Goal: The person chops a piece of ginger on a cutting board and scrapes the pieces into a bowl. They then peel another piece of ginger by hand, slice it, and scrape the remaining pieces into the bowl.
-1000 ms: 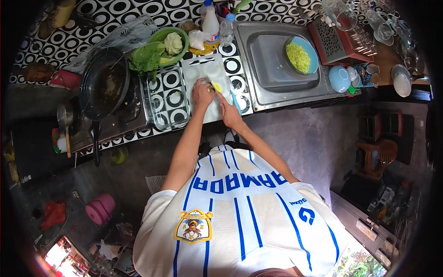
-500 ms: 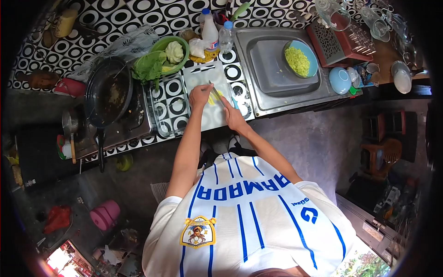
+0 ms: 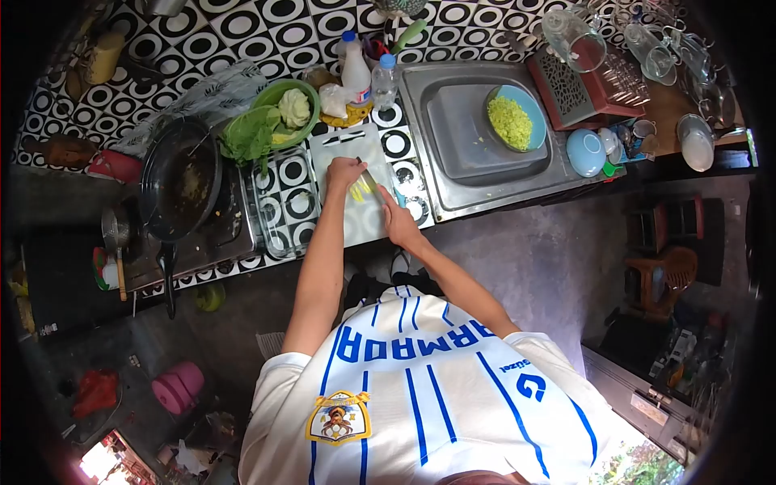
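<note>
My right hand [image 3: 398, 225] grips a knife [image 3: 371, 183] whose blade points away from me and slants left over the white cutting board [image 3: 368, 226]. Small yellow-green strips of food [image 3: 360, 192] lie on the board, left of the blade. My left hand [image 3: 344, 173] is closed at the far end of the blade, its fingertips right by the knife's tip. What those fingers pinch, if anything, is hidden.
Behind the board stand bottles [image 3: 356, 77] and a green bowl [image 3: 301, 90] of leafy vegetables. A wok [image 3: 182, 182] sits on the stove at left. In the sink [image 3: 444, 194], a blue bowl [image 3: 535, 113] of chopped yellow-green food rests on an upturned grey tub [image 3: 461, 153].
The whole view has shifted slightly down and left. My right hand with the knife has come a little closer to me; my left hand stays by the knife tip.
</note>
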The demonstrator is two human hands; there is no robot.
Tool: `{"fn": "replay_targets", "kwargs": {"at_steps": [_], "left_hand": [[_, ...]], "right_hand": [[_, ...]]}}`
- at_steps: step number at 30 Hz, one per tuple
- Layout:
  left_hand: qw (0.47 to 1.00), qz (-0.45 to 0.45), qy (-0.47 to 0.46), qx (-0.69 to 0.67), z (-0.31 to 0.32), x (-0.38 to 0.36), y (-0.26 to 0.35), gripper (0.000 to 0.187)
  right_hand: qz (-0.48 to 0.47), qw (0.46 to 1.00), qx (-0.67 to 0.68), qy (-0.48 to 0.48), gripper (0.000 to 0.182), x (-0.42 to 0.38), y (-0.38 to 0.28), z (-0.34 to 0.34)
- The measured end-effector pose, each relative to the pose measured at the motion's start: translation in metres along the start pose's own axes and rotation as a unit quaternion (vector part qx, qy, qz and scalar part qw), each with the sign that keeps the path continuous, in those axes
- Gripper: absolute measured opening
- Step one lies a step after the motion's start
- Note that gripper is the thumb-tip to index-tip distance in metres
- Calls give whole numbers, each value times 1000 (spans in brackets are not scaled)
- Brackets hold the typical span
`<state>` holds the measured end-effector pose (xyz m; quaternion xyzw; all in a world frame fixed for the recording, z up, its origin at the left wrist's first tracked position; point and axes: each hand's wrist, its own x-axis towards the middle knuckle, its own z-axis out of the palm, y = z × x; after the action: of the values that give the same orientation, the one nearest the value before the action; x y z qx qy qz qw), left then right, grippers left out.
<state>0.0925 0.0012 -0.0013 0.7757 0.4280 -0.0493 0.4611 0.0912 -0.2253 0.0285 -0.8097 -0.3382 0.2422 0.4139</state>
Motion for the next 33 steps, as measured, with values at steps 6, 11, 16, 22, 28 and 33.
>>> {"fn": "replay_targets", "kwargs": {"at_steps": [6,11,16,22,28,33], "left_hand": [[992,30,30,-117,3,1,-21,42],[976,17,-21,-214,-10,22,-48,45],[982,-50,-10,-183,-25,-8,-26,71],[990,-2,91,-111,1,-15,-36,61],[985,94,147,-18,12,-37,-40,44],[971,150,173,65,8,-62,-22,41]], "right_hand": [[-8,1000,-2,-6,57,5,-4,9],[-29,998,-46,-22,58,11,-16,15],[-14,1000,-22,-16,59,12,-6,19],[-26,999,-17,-20,59,-14,-3,5],[-49,999,-9,15,58,-24,8,12],[38,998,-38,-32,59,-7,-9,12]]}}
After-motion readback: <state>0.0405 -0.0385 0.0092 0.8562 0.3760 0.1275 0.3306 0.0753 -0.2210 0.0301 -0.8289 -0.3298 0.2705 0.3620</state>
